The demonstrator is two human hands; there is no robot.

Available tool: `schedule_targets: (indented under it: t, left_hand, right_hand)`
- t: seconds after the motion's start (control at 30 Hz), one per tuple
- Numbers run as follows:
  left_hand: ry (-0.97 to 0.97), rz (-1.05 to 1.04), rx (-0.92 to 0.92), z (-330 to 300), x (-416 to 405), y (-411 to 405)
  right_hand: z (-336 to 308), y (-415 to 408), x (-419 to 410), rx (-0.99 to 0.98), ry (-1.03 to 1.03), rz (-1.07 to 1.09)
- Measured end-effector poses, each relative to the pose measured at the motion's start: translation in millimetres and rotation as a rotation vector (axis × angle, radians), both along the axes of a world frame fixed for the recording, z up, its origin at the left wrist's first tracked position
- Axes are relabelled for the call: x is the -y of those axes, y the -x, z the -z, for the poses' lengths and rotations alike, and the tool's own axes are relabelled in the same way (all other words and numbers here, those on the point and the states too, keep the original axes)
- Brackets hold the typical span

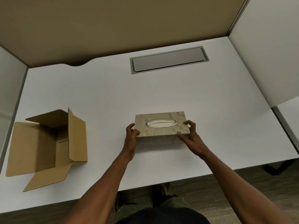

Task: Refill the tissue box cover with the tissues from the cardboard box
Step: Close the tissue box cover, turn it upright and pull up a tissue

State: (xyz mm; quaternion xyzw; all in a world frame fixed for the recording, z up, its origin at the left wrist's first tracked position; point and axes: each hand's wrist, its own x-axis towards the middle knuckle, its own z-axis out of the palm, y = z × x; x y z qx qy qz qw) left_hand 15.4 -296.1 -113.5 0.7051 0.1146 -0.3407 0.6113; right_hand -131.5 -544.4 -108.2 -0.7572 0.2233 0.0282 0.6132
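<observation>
Both my hands are on the tissue box cover (161, 126), which sits upright mid-desk, oval slot up. My left hand (131, 135) clamps its left end, my right hand (189, 133) its right end, fingers curled over the top edges. The cardboard box (47, 146) is well apart at far left, flaps open, nothing visible inside. White desk (97, 94) underneath.

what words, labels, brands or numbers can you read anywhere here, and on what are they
None: no readable text shows anywhere.
Beige embossed tissue box cover, held at its ends by the left hand and right hand: floral relief only.
Open brown cardboard box: plain, no print.
Grey metal cable hatch in the white desk: unmarked.
</observation>
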Motion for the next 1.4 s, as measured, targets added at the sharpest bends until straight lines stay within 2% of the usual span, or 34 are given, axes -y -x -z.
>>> schedule_targets:
  t: [0.3, 0.53, 0.67, 0.97, 1.03, 1.2, 1.3, 1.4]
  left_hand:
    - [0.051, 0.023, -0.036, -5, -2, -5]
    - [-0.036, 0.054, 0.028, 3, -4, -2]
    - [-0.081, 0.076, 0.116, 8, -3, -1]
    - [-0.175, 0.138, 0.129, 2, -1, -2]
    - [-0.256, 0.179, 0.199, -1, 3, 0]
    - [-0.548, 0.219, 0.623, -14, 21, 12]
    - [-0.585, 0.300, 0.806, -19, 29, 11]
    - [-0.601, 0.400, 0.867, -18, 39, 5]
  right_hand:
    - [-3, -5, -15, -0.080, -0.192, 0.194]
    - [2, -6, -12, -0.160, -0.287, 0.271]
    - [4, -5, -13, -0.179, -0.279, 0.263]
    - [7, -7, -20, -0.128, -0.206, 0.237]
    - [6, -8, -19, -0.130, -0.168, 0.240]
    - [6, -14, -19, -0.173, 0.010, 0.350]
    - [2, -23, -19, -0.148, 0.202, 0.399]
    - [-1, -37, -21, -0.123, 0.348, 0.364]
